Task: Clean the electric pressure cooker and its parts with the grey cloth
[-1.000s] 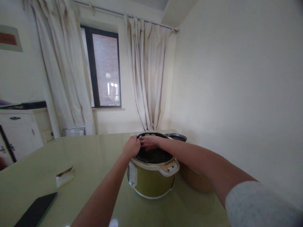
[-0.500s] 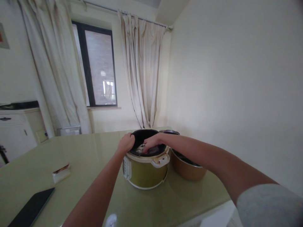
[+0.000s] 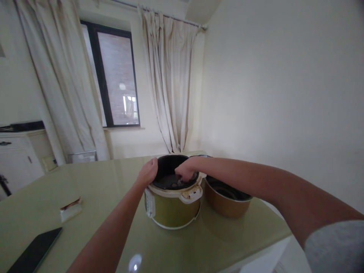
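Observation:
A green and white electric cooker (image 3: 174,210) stands on the table with no lid on it and a black inner wall showing. My left hand (image 3: 148,172) grips its rim on the left, fingers curled over the edge. My right hand (image 3: 186,170) reaches down inside with its fingers closed. A crumpled cloth (image 3: 179,183) appears bunched under those fingers, partly hidden by the hand and the dark interior. To the right, close beside the cooker, sits an orange-brown pot (image 3: 226,204) with a dark inside, my right forearm passing above it.
The pale green glossy tabletop (image 3: 99,182) carries a dark flat tablet-like object (image 3: 35,250) and a small whitish packet (image 3: 71,209) at left. A white wall rises on the right. Behind the table are curtains (image 3: 170,83), a window (image 3: 118,79) and a white cabinet (image 3: 19,159).
Inside the cooker my right hand has shifted slightly right and turned more knuckles-up, with less of the cloth showing. My left hand stays on the rim. The view has shifted a little.

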Available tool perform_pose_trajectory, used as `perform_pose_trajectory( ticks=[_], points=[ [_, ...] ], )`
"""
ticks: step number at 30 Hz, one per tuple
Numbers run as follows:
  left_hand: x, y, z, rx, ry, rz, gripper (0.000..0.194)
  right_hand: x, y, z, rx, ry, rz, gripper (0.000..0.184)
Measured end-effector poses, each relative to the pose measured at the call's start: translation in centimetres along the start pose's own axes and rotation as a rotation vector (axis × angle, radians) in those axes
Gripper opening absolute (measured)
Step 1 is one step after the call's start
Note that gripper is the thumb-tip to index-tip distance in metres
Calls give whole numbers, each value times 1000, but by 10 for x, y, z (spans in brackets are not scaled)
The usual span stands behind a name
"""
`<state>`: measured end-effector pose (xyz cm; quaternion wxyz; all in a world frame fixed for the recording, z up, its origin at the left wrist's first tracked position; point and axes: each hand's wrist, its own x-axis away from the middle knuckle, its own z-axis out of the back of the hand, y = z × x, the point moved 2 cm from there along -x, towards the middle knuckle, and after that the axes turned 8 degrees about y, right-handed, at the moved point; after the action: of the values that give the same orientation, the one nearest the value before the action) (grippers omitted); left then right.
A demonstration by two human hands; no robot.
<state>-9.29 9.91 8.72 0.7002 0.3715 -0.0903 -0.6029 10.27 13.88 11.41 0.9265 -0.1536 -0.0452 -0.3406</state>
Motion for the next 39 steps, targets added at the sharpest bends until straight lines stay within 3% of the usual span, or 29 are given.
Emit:
perform_pose_trajectory(
  ticks=[5, 9, 11, 13, 15, 17, 19, 23, 27, 29, 31, 33, 35, 37, 39],
  points=[
    [2, -1, 0, 71, -13, 71, 83, -32, -7, 4, 401, 119, 223, 28],
    [1, -4, -2, 122, 17, 43, 87, -58, -24, 4, 750, 20, 671, 32],
    [1, -5, -3, 115, 27, 27, 88, -61, -26, 2, 902, 32, 772, 33],
    [0, -6, -4, 90, 22, 15, 88, -57, -21, -1, 912, 114, 604, 31],
    [-1, -6, -4, 70, 13, 4, 88, -45, -10, -4, 801, 168, 285, 24],
    [-1, -6, -4, 59, 17, -1, 88, -30, 1, -7, 659, 165, 15, 18],
    [-3, -6, -4, 56, 16, -8, 88, -16, 7, -9, 552, 124, -123, 23],
    [-5, -6, -7, 60, -7, 7, 87, -6, 4, -8, 362, -42, -213, 23],
    [-8, -9, -11, 111, 9, 62, 89, -14, -8, -13, -178, -252, -354, 25],
    [-9, -11, -12, 149, 6, 73, 89, -26, -19, -18, -467, -163, -291, 19],
    [-10, -13, -13, 181, -3, 83, 88, -41, -31, -21, -648, 69, -144, 12],
    [-10, -14, -12, 206, 0, 103, 88, -51, -39, -23, -710, 316, -74, 22],
    [-11, -14, -12, 231, -2, 106, 88, -50, -42, -24, -711, 450, -106, 31],
    [-11, -15, -12, 254, -7, 98, 89, -36, -39, -23, -716, 370, -164, 27],
    [-11, -16, -13, 262, -6, 100, 89, -14, -30, -19, -731, 159, -222, 20]
  ],
)
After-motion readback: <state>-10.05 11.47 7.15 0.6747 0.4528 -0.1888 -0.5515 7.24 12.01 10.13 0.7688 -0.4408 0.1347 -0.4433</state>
